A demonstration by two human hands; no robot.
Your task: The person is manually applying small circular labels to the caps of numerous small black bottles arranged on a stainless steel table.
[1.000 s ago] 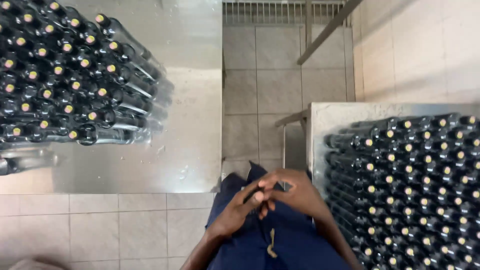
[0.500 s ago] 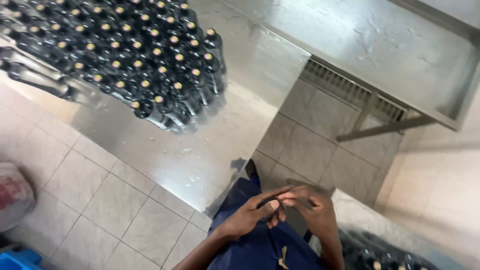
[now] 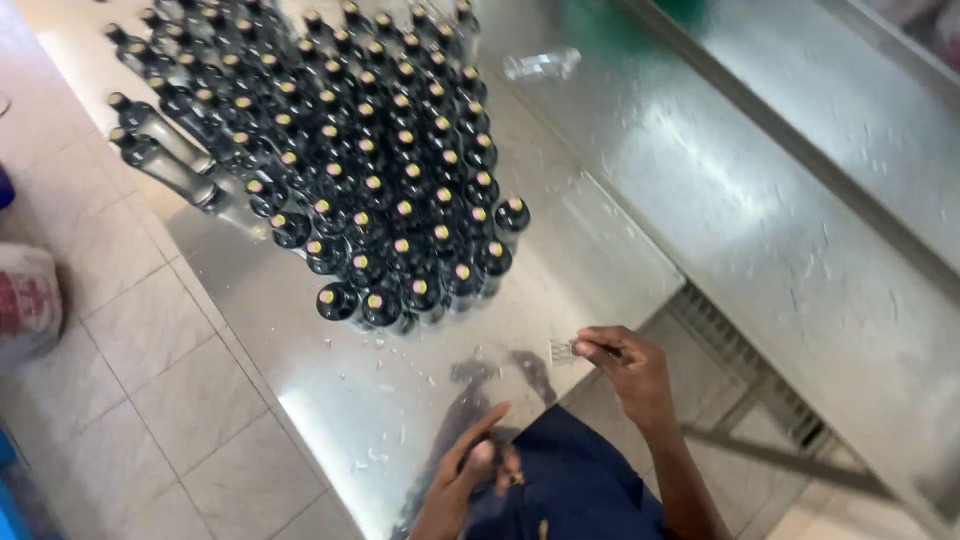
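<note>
Many dark glass bottles [image 3: 360, 190] with pale corked tops stand packed together on a shiny steel table [image 3: 420, 390]. My right hand [image 3: 625, 365] hovers over the table's near corner and pinches a small thin clear piece [image 3: 562, 351] between its fingertips. My left hand [image 3: 478, 462] is lower, near the table's front edge by my blue clothing [image 3: 570, 490], with fingers spread and nothing seen in it. The nearest bottles stand a short way beyond both hands.
A second steel surface [image 3: 760, 170] runs along the right, with a floor drain grate [image 3: 740, 370] below it. A small clear bottle [image 3: 540, 65] lies on the table behind the group. A white printed sack [image 3: 25, 305] and blue crate [image 3: 10, 500] sit on the tiled floor at left.
My view swung left toward the left table of bottles. My hands, joined in front of my body, have separated; the right one moved up over the table corner holding a small piece.
</note>
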